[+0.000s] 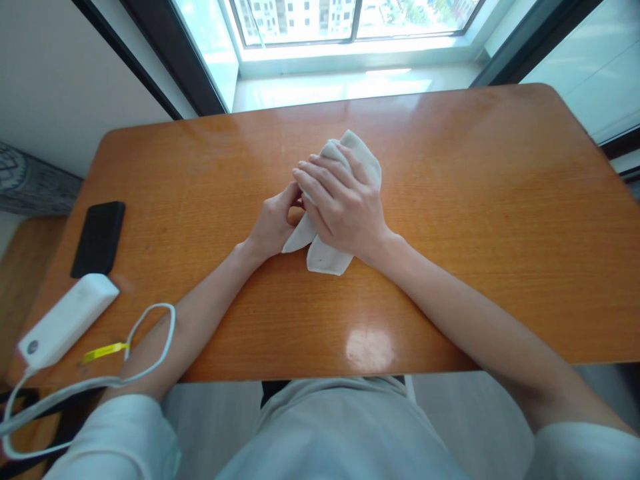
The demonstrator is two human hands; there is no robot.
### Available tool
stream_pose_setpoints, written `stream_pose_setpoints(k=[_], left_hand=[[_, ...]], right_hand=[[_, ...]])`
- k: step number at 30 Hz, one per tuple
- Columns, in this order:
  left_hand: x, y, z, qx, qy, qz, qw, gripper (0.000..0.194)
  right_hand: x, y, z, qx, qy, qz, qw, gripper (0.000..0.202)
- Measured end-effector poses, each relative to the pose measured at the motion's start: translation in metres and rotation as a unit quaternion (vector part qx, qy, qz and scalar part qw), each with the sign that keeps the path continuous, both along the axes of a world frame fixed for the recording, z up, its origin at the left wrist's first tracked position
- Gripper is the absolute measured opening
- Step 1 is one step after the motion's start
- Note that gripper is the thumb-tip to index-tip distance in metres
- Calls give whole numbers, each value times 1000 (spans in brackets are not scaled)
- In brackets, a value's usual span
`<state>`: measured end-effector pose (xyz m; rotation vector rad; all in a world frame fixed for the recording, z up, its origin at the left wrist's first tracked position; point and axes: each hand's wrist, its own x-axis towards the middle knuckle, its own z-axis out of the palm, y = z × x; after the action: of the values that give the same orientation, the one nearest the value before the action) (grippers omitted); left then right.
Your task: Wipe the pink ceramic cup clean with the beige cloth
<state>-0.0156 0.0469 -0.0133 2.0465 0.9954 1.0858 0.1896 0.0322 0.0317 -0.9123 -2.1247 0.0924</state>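
Note:
Above the middle of the table, a white cloth lies bunched under and around my right hand. The fingers of that hand stretch over the cloth and press against it, with one end of the cloth sticking out past the fingertips and two corners hanging out near the wrist. Just to the left, my left hand is closed, its thumb and fingers curled in against the cloth's left side. My right hand and the cloth hide the left fingertips and whatever they grip.
On the table's left side lie a black phone and a white power bank. A white cable with a yellow tag loops by my left forearm. The wooden table ends at a window sill.

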Motion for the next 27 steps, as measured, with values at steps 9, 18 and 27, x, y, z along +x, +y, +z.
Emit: stream_pose_setpoints(k=[9,18,27], left_hand=[[3,-1,2,-16,-25,7,1000,54],[4,6,3,-123,-126,-38,984,67],[-1,17,1,-187,-181,-11,965,59]], right_hand=[[21,29,-21,-192,322,-55,926,60],[21,37,-32,-260,393,-44,881,62],[8,14,-31,-103,308,-49,945,54]])
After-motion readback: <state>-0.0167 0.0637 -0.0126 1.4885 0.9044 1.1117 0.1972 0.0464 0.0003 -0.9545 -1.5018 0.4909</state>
